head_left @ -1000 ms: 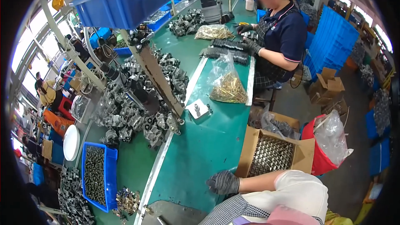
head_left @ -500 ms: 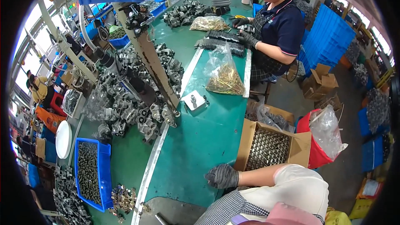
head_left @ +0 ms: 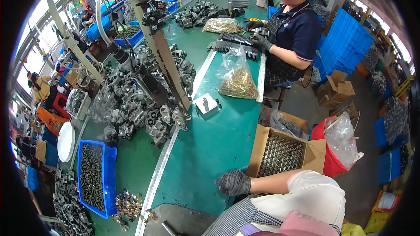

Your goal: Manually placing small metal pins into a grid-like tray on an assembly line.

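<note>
My right hand, in a dark grey knit glove, rests curled on the near right edge of the green work surface. Its fingers are folded under, so I cannot make out whether anything is inside. Close behind the wrist stands an open cardboard box filled with rows of small shiny metal parts. To the left of the hand lies a grey sheet, with a metal cylindrical tool on it. My left hand is out of view.
A blue bin of small dark parts stands at left, with brass-coloured pieces beside it. Metal castings are heaped behind a post and a hanging power tool. A co-worker in dark gloves sits beyond a bag of screws.
The view has turned slightly, shifting the far post, bench and co-worker a little to the right. My right hand keeps its place and curled shape.
</note>
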### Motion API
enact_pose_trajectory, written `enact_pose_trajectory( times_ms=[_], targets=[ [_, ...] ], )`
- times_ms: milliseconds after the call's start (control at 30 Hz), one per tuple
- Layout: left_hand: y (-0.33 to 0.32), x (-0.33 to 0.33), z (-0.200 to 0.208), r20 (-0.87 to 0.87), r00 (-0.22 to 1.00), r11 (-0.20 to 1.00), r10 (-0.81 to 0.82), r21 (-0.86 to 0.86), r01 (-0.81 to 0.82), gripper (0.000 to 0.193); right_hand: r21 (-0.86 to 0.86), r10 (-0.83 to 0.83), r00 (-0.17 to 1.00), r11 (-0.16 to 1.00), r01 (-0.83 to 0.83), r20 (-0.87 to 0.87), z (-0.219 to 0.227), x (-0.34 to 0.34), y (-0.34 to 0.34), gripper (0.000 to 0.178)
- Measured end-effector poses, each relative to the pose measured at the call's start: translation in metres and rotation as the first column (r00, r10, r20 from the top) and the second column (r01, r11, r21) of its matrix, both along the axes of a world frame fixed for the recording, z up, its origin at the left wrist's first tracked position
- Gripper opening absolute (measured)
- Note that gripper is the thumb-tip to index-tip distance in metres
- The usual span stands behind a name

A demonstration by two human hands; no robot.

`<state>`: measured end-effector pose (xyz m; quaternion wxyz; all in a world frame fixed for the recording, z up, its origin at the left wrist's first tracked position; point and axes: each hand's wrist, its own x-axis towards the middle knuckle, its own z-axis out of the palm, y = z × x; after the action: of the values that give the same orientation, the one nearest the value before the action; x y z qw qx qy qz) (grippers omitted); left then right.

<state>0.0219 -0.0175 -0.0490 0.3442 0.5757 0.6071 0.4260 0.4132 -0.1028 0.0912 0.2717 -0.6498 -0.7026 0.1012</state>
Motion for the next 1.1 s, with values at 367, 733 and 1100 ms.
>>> enact_pose_trajectory(
  times_ms=[367, 733, 1100],
  targets=[
    [-0.004, -0.014, 0.005, 0.120, 0.986, 0.989, 0.113, -0.105, -0.100, 0.035, -0.011, -0.006, 1.000, 1.000, 0.006, 0.003, 0.003, 0.001, 0.000, 0.024],
    [-0.014, -0.039, 0.006, 0.215, 0.948, 0.956, 0.233, -0.227, -0.184, 0.037, 0.040, -0.018, 0.999, 0.999, 0.020, -0.026, 0.007, 0.000, 0.000, 0.019],
    [-0.021, -0.065, -0.006, 0.301, 0.886, 0.905, 0.353, -0.350, -0.242, 0.038, 0.131, 0.000, 1.000, 0.991, 0.002, -0.016, -0.007, 0.002, 0.000, 0.028]
  ],
)
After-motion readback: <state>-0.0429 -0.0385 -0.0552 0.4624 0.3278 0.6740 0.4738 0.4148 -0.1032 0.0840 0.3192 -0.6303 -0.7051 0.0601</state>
